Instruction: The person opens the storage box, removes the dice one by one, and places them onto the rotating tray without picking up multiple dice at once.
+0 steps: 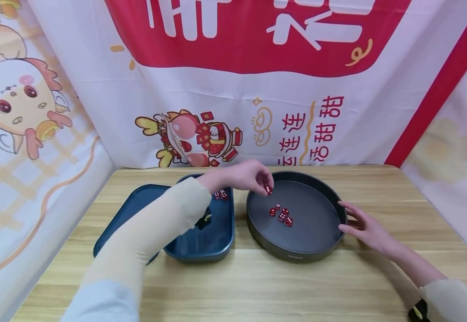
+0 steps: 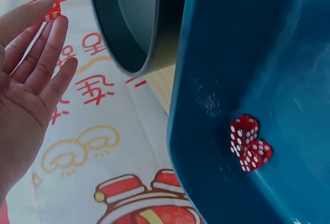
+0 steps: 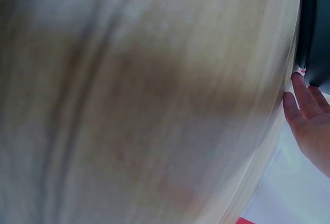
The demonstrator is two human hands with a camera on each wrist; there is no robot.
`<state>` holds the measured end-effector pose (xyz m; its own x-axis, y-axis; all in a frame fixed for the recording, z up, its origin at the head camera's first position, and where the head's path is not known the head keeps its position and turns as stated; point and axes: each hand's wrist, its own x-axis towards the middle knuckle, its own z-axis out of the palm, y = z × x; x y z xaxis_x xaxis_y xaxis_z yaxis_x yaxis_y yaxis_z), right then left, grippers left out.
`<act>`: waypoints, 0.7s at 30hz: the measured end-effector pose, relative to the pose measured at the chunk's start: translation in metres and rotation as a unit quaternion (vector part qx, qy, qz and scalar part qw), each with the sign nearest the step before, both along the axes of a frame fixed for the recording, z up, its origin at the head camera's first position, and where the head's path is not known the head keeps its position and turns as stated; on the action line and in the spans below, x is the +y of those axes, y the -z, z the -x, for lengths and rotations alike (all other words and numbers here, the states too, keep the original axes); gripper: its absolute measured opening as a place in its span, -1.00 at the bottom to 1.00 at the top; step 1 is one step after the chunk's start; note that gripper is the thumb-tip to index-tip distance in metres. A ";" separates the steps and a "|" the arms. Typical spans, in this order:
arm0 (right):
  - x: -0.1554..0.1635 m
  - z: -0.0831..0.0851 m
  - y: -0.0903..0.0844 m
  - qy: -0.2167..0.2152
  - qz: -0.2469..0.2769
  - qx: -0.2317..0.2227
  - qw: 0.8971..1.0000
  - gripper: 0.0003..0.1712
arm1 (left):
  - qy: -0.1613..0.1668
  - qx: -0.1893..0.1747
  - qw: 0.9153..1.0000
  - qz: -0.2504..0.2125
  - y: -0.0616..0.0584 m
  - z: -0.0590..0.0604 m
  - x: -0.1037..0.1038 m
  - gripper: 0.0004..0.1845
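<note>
My left hand [image 1: 257, 179] reaches over the left rim of the round dark pan [image 1: 330, 192] and pinches one red die [image 1: 268, 190] at its fingertips; the left wrist view shows that die [image 2: 51, 9] at the fingertips. Several red dice [image 1: 281, 215] lie in a cluster on the pan floor. Two red dice [image 1: 221, 195] sit at the far end of the blue rectangular tray [image 1: 201, 250], seen close as dice [image 2: 248, 142] in the left wrist view. My right hand [image 1: 362, 223] rests with straight fingers against the pan's right outer wall [image 3: 309, 44].
A blue lid [image 1: 137, 205] lies left of the tray under my left forearm. Everything stands on a wooden table [image 1: 257, 286]. Printed red and white cloth [image 1: 257, 89] hangs behind and on both sides.
</note>
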<state>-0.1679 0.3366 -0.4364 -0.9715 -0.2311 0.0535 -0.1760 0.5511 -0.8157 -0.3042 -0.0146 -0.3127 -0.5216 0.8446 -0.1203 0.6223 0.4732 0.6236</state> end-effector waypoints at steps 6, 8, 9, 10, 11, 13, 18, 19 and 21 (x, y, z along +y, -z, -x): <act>0.000 0.001 0.000 0.002 0.006 -0.002 1.000 -0.22 | 0.005 0.005 1.000 0.022 0.012 0.008 0.023 -0.86; 0.000 0.001 0.001 0.002 0.008 -0.003 1.000 -0.22 | 0.005 0.001 1.000 0.029 0.016 0.010 0.028 -0.86; 0.000 0.001 0.001 0.001 0.009 -0.003 1.000 -0.22 | 0.004 0.001 0.999 0.033 0.018 0.011 0.030 -0.86; 0.000 0.001 0.001 0.001 0.011 -0.002 1.000 -0.22 | 0.005 0.001 0.999 0.036 0.020 0.012 0.032 -0.86; 0.000 0.001 0.002 0.000 0.013 0.000 1.000 -0.22 | 0.005 0.002 0.999 0.039 0.022 0.013 0.034 -0.86; 0.001 0.001 0.002 -0.001 0.016 0.003 1.000 -0.22 | 0.004 0.005 0.999 0.045 0.026 0.016 0.036 -0.86; 0.001 0.001 0.003 -0.007 0.021 0.010 1.000 -0.23 | -0.014 0.008 0.998 0.066 0.035 0.022 0.037 -0.87; 0.001 0.001 0.004 -0.008 0.022 0.011 1.000 -0.23 | -0.018 0.008 0.997 0.070 0.036 0.023 0.037 -0.87; 0.001 0.001 0.004 -0.008 0.023 0.015 1.000 -0.24 | -0.026 0.005 0.997 0.074 0.040 0.025 0.037 -0.86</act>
